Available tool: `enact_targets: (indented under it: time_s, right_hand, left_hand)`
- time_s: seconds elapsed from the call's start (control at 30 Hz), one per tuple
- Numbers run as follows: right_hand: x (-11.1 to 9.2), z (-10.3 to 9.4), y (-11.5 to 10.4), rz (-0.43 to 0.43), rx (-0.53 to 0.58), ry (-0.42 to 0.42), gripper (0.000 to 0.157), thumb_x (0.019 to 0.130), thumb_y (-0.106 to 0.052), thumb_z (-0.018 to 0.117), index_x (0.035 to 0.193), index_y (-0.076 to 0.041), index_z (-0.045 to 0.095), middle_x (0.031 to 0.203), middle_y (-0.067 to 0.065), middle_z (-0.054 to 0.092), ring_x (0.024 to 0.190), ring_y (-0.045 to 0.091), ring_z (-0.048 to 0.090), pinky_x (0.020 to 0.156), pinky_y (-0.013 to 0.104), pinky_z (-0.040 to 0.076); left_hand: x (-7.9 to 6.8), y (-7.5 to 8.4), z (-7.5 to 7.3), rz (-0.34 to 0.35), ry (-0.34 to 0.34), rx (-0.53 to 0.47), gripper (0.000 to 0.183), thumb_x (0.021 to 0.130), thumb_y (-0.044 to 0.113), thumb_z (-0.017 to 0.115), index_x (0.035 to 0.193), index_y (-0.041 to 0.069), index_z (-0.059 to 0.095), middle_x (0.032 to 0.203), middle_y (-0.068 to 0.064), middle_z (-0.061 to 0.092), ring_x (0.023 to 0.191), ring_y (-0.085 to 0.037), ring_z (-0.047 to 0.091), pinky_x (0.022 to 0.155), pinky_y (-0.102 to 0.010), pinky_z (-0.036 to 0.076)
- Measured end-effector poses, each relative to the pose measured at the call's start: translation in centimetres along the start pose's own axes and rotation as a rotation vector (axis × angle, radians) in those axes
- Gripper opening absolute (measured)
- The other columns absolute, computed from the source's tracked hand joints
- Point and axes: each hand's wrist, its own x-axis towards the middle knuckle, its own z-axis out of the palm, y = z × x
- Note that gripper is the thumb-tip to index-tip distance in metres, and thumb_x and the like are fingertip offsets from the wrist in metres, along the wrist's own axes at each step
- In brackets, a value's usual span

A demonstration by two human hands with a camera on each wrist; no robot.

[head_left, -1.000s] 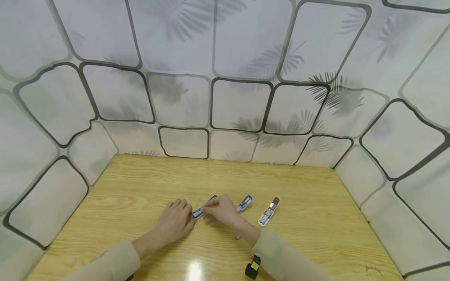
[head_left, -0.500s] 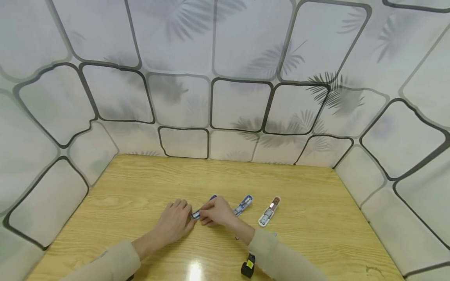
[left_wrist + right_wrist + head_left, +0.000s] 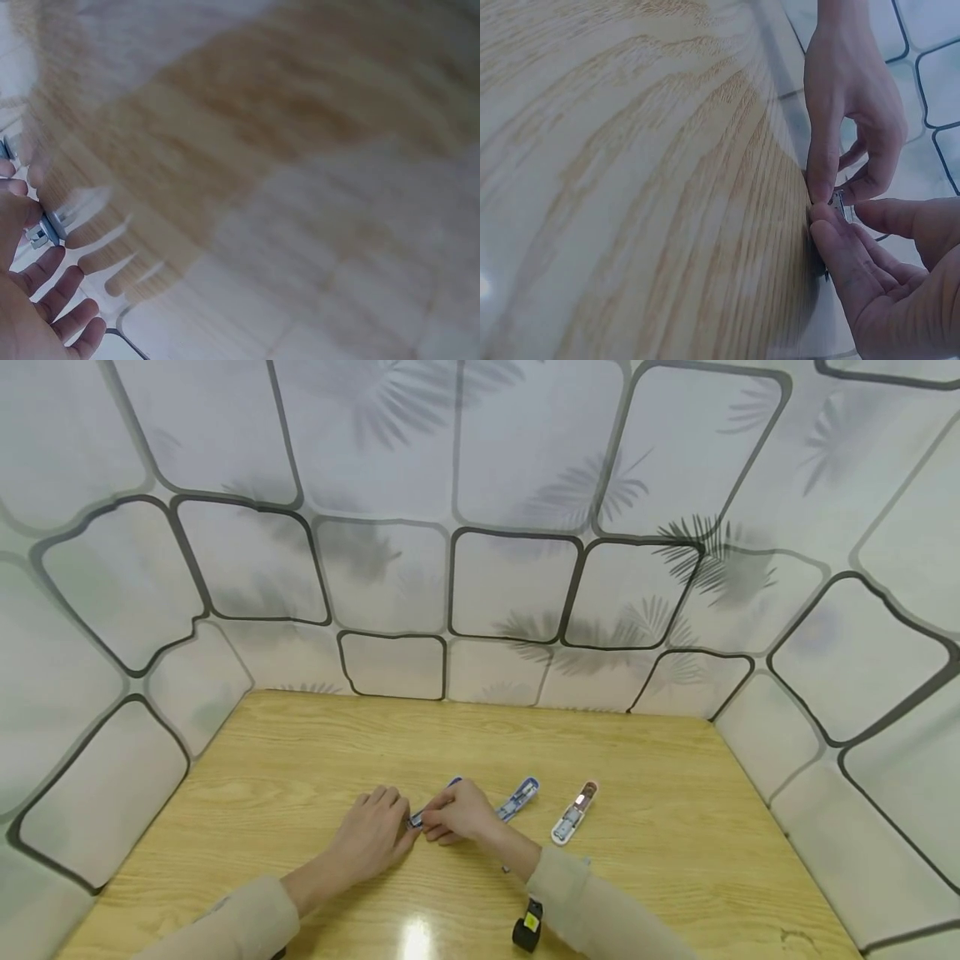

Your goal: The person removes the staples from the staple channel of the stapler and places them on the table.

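A slim blue case (image 3: pixel 457 781) with rounded ends lies slanted on the table, its middle covered by fingers. My left hand (image 3: pixel 372 831) holds its near end between thumb and fingers; in the left wrist view a blue-grey end (image 3: pixel 49 227) shows at the fingertips. My right hand (image 3: pixel 462 812) reaches over the case, its thumb and fingers pinching at its near part. The right wrist view shows a small silver metal piece (image 3: pixel 838 199) between both hands' fingertips. To the right lie a similar blue case (image 3: pixel 519 797) and a white-and-brown one (image 3: pixel 575 812), with metallic parts visible inside.
A small grey piece (image 3: pixel 506 868) lies by my right wrist, partly hidden by it. A black device with a yellow mark (image 3: pixel 527 927) sits below my right sleeve. Pale patterned walls (image 3: pixel 510 585) enclose the wooden table (image 3: pixel 337 727) at the back and sides.
My right hand has shifted slightly left and down along the blue case, toward my left hand. More of the second blue case shows now. My left hand has stayed in place.
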Motion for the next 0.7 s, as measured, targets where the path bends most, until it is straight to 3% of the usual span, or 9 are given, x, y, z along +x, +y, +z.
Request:
enact_targets:
  time_s: [0.7]
  right_hand:
    - [-0.19, -0.05, -0.1, -0.036, 0.008, 0.017, 0.009, 0.094, -0.006, 0.075, 0.094, 0.002, 0.079, 0.081, 0.017, 0.08, 0.068, 0.024, 0.08, 0.06, 0.028, 0.064]
  left_hand:
    - [0.0, -0.05, 0.0, -0.005, 0.001, -0.003, 0.027, 0.096, 0.037, 0.077, 0.094, 0.013, 0.065, 0.088, 0.0, 0.06, 0.084, -0.016, 0.057, 0.081, -0.037, 0.056]
